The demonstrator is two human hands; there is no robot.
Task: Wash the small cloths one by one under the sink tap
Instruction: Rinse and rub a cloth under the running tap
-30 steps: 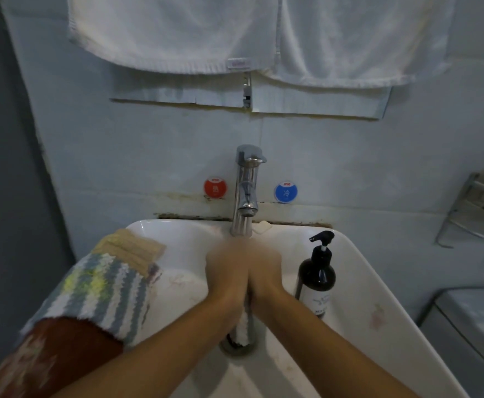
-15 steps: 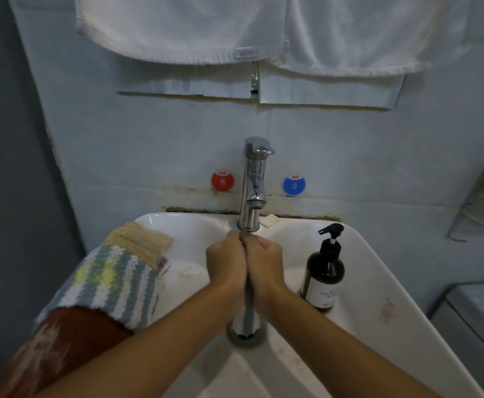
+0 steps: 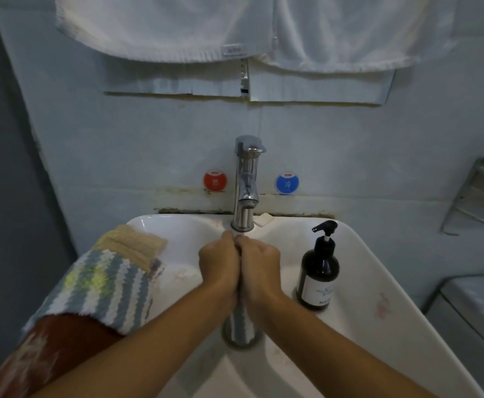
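Hands unmoved: left hand point(image 3: 220, 264), right hand point(image 3: 261, 268) fingers clenching striped cloth point(image 3: 242, 323) under tap point(image 3: 246, 185); stickers read "OYO".

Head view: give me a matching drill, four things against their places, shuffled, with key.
Things:
1. soap bottle
2. striped cloth
3. red sticker
4. towels

Places:
A. on the wall, left of the tap
B. on the sink rim, right side
C. hanging above the tap
D. gripped between left hand and right hand

Pairs: 1-B, 2-D, 3-A, 4-C

Bare forearms; no sleeves; left hand point(image 3: 219, 264); right hand point(image 3: 261, 267).
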